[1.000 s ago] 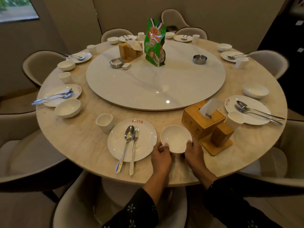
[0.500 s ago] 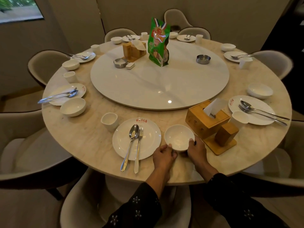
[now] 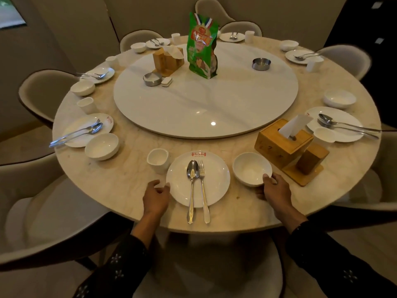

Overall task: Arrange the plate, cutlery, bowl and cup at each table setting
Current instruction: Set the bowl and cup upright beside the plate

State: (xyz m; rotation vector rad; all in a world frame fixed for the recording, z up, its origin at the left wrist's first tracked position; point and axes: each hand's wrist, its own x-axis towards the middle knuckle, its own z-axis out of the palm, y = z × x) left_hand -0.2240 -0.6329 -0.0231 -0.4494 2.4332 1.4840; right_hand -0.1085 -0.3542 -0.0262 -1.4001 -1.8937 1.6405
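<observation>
Round marble table [image 3: 120, 181], ringed by pale upholstered chairs [image 3: 40, 91]. At its centre, a white turntable [image 3: 214, 100] carrying a green snack bag [image 3: 202, 46] upright at 12 o'clock, a wooden tissue holder [image 3: 167, 59] at 10 o'clock with a steel ashtray [image 3: 152, 78] just beside it, and a second steel ashtray [image 3: 261, 64] at 2 o'clock. On the table at 4 o'clock, a second wooden tissue box [image 3: 281, 143] with a white tissue poking up, joined on one base to a smaller wooden block [image 3: 311, 158].

Nearest setting at 6 o'clock: white dinner plate [image 3: 214, 179] with red lettering on its far rim, spoon [image 3: 192, 175] and fork [image 3: 202, 181] lying side by side across it, handles overhanging the near rim. At the plate's 10 o'clock, touching or just beside it, a small white cup [image 3: 158, 158]. At the plate's 3 o'clock, apart from it, a white bowl [image 3: 251, 168], close beside the tissue box.

Left hand [image 3: 155, 197] at the plate's 8 o'clock edge, fingers curled, fingertips against the rim; whether pinching it, cannot tell. Right hand [image 3: 277, 193] at the bowl's 5 o'clock side, thumb hooked over the rim, gripping it.

Further settings of plate, cutlery, bowl and cup at 8, 10, 11, 1, 2 and 3 o'clock.
</observation>
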